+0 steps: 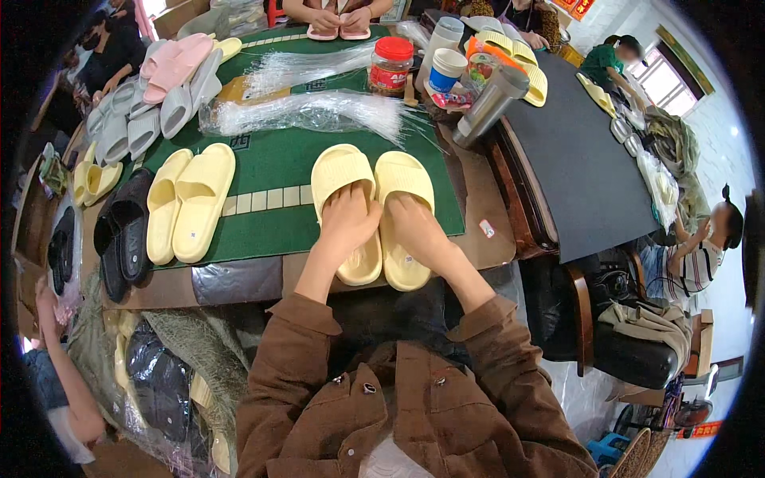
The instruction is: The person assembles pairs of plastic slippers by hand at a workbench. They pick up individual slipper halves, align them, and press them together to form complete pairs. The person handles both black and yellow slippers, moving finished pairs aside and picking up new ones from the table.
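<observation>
Both hands rest on a pair of pale yellow slides at the near edge of the green mat [271, 159]. The left hand [347, 217] lies curled over the strap of the left slide [344, 209], fingers bent down onto it, seemingly pressing more than gripping. The right hand [417, 227] lies the same way over the right slide [405, 217]; whether its fingers close under the strap I cannot tell.

The slides lie side by side, touching, soles down. Their long axes run away from the person, toes toward the mat's middle and heels hanging just past its near edge.

To square the pair well, I judge both hands should press evenly and keep heels and inner edges flush.

Left of them on the mat lies another yellow pair [190, 203]; at the mat's far edge lie clear bags [315, 111].
</observation>
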The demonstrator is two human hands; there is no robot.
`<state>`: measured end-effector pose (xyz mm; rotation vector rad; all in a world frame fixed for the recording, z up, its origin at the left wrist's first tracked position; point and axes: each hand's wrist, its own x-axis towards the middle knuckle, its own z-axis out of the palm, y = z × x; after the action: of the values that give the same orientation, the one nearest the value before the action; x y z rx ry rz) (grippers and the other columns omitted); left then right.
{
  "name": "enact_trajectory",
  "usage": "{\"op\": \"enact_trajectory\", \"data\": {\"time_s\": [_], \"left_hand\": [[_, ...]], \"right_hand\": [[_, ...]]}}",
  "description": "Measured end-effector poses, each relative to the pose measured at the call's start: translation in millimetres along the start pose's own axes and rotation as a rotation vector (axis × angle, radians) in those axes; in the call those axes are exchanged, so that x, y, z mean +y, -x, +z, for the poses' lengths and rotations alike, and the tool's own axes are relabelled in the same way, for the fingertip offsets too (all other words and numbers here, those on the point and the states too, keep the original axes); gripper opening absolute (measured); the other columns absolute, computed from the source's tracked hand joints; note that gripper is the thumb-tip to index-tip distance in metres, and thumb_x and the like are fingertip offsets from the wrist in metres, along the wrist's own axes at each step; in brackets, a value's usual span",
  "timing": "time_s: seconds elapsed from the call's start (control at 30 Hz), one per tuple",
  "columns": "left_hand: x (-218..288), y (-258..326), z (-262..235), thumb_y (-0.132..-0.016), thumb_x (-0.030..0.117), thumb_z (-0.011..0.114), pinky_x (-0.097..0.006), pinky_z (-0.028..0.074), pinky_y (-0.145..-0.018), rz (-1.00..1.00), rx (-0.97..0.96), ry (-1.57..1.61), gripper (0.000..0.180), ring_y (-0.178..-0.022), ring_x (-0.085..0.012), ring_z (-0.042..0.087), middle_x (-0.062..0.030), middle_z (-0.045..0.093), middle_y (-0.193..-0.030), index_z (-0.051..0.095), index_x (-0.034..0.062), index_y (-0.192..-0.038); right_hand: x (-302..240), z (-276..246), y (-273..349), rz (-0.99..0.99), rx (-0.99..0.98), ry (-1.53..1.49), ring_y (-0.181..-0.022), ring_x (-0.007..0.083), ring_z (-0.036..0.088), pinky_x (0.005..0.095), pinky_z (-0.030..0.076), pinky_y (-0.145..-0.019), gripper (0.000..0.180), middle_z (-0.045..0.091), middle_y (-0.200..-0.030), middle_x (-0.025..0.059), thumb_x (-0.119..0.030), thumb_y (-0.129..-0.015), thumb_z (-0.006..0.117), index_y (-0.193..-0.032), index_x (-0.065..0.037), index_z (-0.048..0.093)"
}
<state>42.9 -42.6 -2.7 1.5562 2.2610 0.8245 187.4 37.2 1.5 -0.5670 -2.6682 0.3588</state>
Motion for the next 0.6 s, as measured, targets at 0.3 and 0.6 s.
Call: {"op": "enact_trajectory", "data": {"time_s": [0.3,0.6], "left_hand": [[-1.5,30.2,3.0,-0.087,0.035,0.05,-0.046,0.02,-0.112,0.178,-0.016,-0.141,0.068,-0.134,-0.0394,0.029,-0.0273,0.035,-0.141,0.032,-0.0064,-0.138],[12.3,62.5,-11.6,-0.084,-0.001,0.052,-0.044,0.045,-0.09,0.213,0.316,0.209,0.032,-0.107,-0.0401,0.054,-0.0246,0.058,-0.112,0.057,-0.0047,-0.116]], "right_hand": [[-5.2,-5.5,1.5,0.083,-0.011,-0.054,-0.089,0.0421,0.06,0.0471,0.049,-0.08,0.024,0.06,-0.095,0.0248,-0.002,-0.08,0.051,-0.102,0.005,0.056],[-0.9,-1.6,5.9,0.093,0.035,-0.156,-0.095,0.0445,0.056,0.0482,0.046,-0.082,0.022,0.058,-0.097,0.0268,0.003,-0.079,0.046,-0.1,0.004,0.055]]}}
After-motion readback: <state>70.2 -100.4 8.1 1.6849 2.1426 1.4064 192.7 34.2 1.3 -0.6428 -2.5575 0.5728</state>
